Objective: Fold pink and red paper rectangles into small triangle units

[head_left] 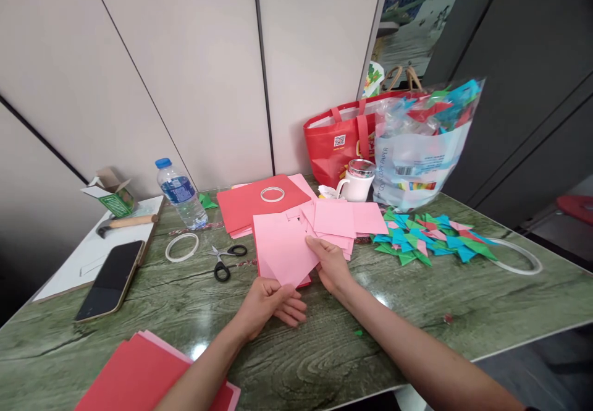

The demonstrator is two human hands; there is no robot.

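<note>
A sheet of pink paper (288, 251) is held between my two hands above a stack of pink and red paper. My left hand (271, 305) pinches its lower corner, the thumb on top and the other fingers beneath. On the right edge, my right hand (331, 264) grips the same sheet with its thumb in front; its fingertips are hidden behind the paper. Smaller cut pink pieces (334, 218) lie loosely piled just beyond my right hand. Left of the stack rest small scissors (224, 256) with black handles, their blades slightly apart.
Red sheets (245, 201) bear a tape roll (272, 194). Leftward are another tape roll (182, 248), a water bottle (181, 193), a phone (111, 281) and a hammer (125, 222). Folded paper pieces (424, 238), a white mug (357, 182) and bags (410, 170) stand right. More red paper (139, 374) lies near.
</note>
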